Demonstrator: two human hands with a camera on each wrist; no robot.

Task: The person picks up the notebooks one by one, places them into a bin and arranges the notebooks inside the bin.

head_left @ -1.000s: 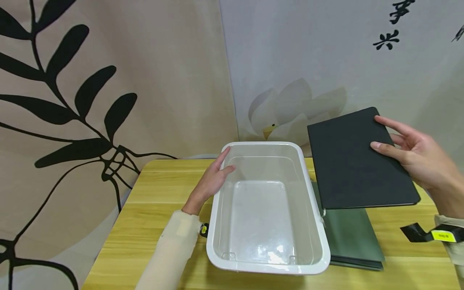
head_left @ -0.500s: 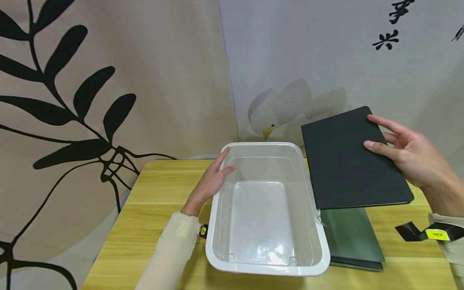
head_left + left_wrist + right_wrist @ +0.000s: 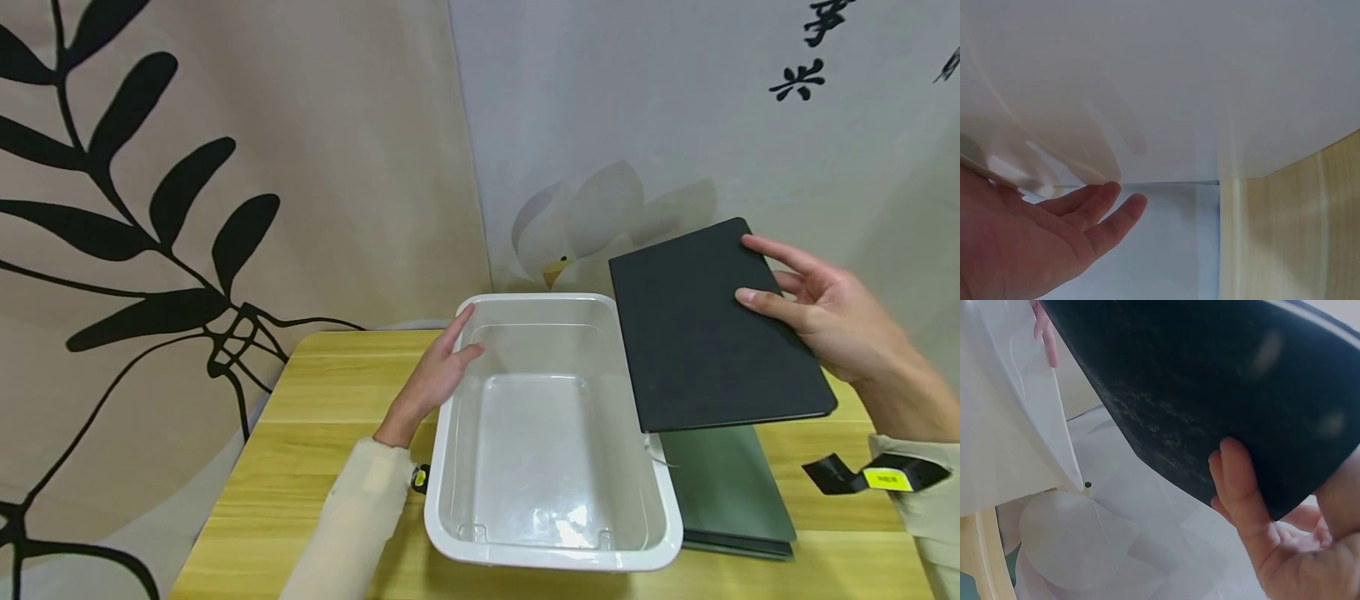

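Observation:
A white plastic bin (image 3: 536,450), hollow inside, stands on the table. My left hand (image 3: 435,371) holds its left rim, thumb over the inside and fingers outside; in the left wrist view the left fingers (image 3: 1110,228) lie against the outer wall. My right hand (image 3: 832,312) grips a black hardcover notebook (image 3: 712,342) by its right edge, thumb on the near cover. The notebook is raised and tilted, its left edge overlapping the bin's right rim in the head view. In the right wrist view, fingers (image 3: 1241,478) press its dark other cover.
Dark green notebooks or folders (image 3: 731,492) lie stacked on the table (image 3: 315,483), right beside the bin and partly hidden by the black notebook. Behind the table hangs a pale cloth (image 3: 360,167) printed with black leaves and characters.
My right hand has carried the black notebook leftward, from beside the bin to where it overlaps the bin's right rim. The left hand and the bin have stayed in place.

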